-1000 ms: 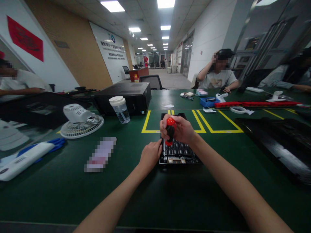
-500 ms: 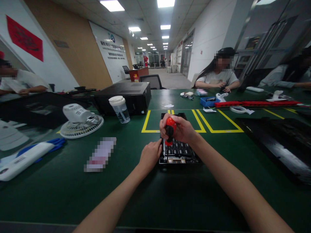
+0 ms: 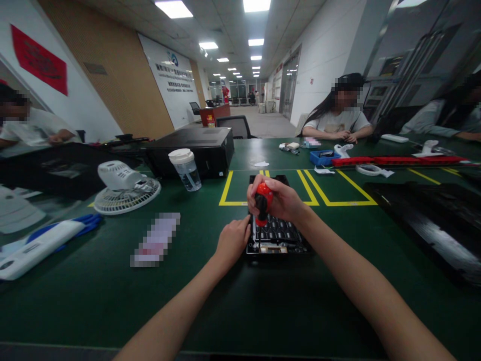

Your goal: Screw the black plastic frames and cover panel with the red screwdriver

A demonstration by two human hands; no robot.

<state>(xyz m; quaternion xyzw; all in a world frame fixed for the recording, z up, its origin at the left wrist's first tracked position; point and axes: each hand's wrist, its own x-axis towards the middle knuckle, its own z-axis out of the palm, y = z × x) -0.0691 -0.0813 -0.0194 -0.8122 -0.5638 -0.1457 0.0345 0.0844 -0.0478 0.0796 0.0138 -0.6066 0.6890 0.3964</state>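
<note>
Right hand (image 3: 280, 200) at centre frame, fingers wrapped snugly around the red-and-black screwdriver (image 3: 266, 188), and it's holding the same spot: shaft down at the lower-left corner of the black casing (image 3: 281, 232). No shift there, so the work seems to be staying at that one corner. Left hand (image 3: 233, 240), just beside, also unmoved, fingers lightly bent against the casing's left edge; whether they grip, I can't tell. Green surface (image 3: 233, 311) all round, yellow tape (image 3: 353, 203) beyond, lidded cup (image 3: 184, 165) and white fan (image 3: 124, 178) left of centre. And upper right, there's the change: a co-worker (image 3: 338, 123), one hand earlier at the head, now has both resting together.
</note>
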